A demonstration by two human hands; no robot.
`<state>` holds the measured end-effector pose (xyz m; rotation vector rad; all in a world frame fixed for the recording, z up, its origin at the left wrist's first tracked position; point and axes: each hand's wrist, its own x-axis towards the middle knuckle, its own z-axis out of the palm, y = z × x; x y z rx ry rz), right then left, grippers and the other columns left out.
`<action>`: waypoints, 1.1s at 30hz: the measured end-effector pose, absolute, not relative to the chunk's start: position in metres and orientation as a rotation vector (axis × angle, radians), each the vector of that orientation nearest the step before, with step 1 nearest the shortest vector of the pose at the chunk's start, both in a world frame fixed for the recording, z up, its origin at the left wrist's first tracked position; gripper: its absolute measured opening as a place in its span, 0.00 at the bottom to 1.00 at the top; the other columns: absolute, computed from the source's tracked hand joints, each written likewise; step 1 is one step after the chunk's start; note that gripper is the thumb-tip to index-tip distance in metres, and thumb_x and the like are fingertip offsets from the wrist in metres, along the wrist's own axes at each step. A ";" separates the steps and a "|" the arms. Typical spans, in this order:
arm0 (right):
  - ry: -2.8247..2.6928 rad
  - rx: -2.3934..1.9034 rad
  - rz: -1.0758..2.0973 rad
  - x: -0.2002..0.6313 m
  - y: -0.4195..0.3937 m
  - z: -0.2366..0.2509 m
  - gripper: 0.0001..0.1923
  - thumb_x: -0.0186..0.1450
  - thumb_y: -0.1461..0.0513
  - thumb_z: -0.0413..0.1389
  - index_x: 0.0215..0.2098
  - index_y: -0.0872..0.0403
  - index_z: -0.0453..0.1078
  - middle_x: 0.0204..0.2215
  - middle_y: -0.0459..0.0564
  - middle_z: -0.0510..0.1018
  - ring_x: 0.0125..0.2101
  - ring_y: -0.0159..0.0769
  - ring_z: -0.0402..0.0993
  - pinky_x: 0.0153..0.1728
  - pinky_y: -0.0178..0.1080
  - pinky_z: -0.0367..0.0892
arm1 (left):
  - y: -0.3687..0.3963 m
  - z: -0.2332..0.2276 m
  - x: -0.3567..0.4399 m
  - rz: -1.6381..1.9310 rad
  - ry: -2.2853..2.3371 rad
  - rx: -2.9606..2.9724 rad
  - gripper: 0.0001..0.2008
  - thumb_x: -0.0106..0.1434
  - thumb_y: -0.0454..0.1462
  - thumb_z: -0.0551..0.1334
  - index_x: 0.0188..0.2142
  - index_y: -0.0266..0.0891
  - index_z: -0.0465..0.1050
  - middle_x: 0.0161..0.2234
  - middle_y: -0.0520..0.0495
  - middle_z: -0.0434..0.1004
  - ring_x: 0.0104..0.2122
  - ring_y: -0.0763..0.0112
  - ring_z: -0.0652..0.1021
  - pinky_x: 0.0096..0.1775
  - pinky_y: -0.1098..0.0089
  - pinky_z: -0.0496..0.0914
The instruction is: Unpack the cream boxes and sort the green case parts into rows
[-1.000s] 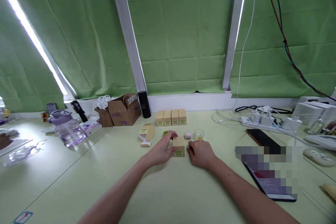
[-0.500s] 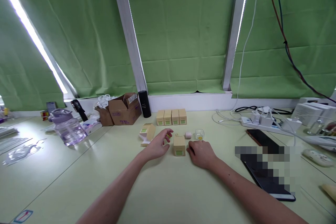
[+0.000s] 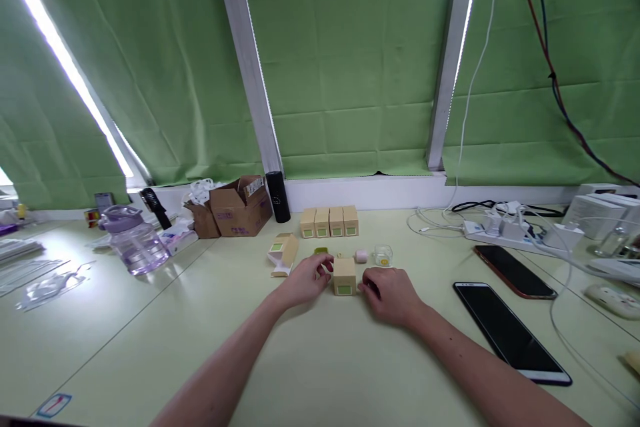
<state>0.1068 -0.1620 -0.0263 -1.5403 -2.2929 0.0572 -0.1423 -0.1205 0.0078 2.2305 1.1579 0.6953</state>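
A small brown cardboard box (image 3: 345, 278) with a green label stands upright between my hands. My left hand (image 3: 305, 280) is at its left side, fingers curved and apart, the fingertips very close to it; whether they touch I cannot tell. At its right side my right hand (image 3: 393, 293) rests on the table with fingers curled in, near the box's edge; the inside of its grip is hidden. Just behind are a small pink cylinder (image 3: 361, 256), a clear round jar (image 3: 383, 255) with a yellow mark, and a green piece (image 3: 321, 250) partly covered by my left fingers.
An opened small box (image 3: 283, 253) lies left of my left hand. Several matching boxes (image 3: 329, 221) stand in a row behind. Further left are a purple jug (image 3: 135, 243), a brown carton (image 3: 240, 210) and a black cylinder (image 3: 277, 197). Two phones (image 3: 510, 330) and a power strip (image 3: 500, 233) lie right.
My left fingers have curled in and come closer to the box's left side, uncovering the green piece behind them. My right hand stays almost where it was. The view has shifted slightly.
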 end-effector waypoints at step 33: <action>-2.182 -1.575 -0.057 0.111 -0.156 -0.034 0.15 0.71 0.64 0.50 0.52 0.49 0.73 0.41 0.49 0.86 0.36 0.39 0.81 0.30 0.37 0.54 | -0.128 -0.002 -0.130 0.822 1.150 2.107 0.17 0.58 0.33 0.63 0.47 0.42 0.66 0.40 0.48 0.78 0.38 0.66 0.77 0.39 0.67 0.70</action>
